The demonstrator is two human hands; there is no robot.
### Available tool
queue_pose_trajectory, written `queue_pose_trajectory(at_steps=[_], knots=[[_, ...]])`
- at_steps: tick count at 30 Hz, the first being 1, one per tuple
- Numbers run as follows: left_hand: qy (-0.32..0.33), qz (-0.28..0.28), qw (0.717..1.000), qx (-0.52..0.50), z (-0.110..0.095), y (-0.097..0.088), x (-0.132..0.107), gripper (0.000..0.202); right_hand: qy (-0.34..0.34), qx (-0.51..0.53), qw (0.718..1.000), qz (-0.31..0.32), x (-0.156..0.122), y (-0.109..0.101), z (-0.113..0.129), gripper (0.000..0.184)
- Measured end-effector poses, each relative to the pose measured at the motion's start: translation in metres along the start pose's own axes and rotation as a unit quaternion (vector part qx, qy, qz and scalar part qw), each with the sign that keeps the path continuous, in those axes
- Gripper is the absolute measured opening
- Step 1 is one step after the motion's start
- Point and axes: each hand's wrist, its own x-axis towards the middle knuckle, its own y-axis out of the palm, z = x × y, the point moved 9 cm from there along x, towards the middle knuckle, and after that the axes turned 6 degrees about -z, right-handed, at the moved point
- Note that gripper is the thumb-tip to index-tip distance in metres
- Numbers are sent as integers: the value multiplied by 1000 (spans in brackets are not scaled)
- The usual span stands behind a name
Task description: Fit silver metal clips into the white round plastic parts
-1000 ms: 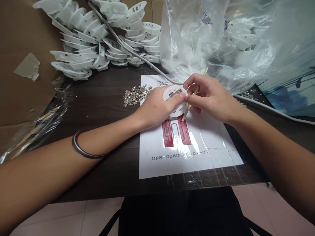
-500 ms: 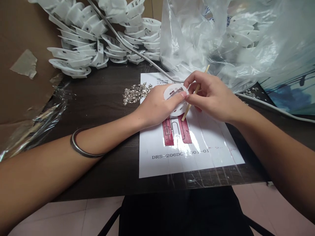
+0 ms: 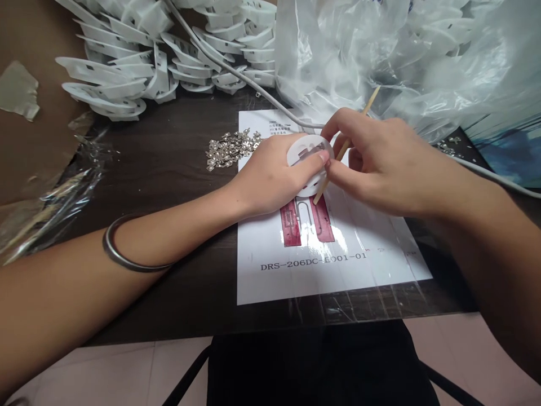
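Note:
My left hand [image 3: 270,177] grips a round white plastic disc [image 3: 307,153] with slots, held just above a white paper sheet [image 3: 296,270] printed with red strips and "DRS-206DC". The thumb presses on the disc's top face. My right hand [image 3: 380,163] pinches a thin wooden stick [image 3: 343,148] that slants down beside the disc's right edge, and its fingertips meet the left thumb at the disc. A metal bangle [image 3: 122,254] sits on my left wrist.
A heap of small metal clips [image 3: 228,149] lies left of the sheet. Stacks of white plastic discs [image 3: 139,73] fill the back left. A clear plastic bag [image 3: 401,62] of more discs stands back right. A grey cable [image 3: 236,73] crosses the dark table [image 3: 169,169]. Cardboard [image 3: 29,124] flanks the left.
The view has shifted slightly; both hands with the disc and stick have moved a little to the right and closer together. The grips are unchanged.

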Motion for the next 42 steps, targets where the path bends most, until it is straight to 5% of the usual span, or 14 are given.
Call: queue_pose_trajectory(at_steps=[10,23,32,42], knots=[[-30,-22,999,-19,5,-5,3,21,20,78,995,-54,8,1,-9,17],[-38,-15,997,-61,6,-7,4,22,19,268,963,-33,13,10,-23,19],[-36,-8,996,-75,5,-6,4,19,41,276,946,-165,16,-9,-35,15],[-35,-3,997,-62,5,-8,2,19,78,278,928,-234,16,-15,-50,24]])
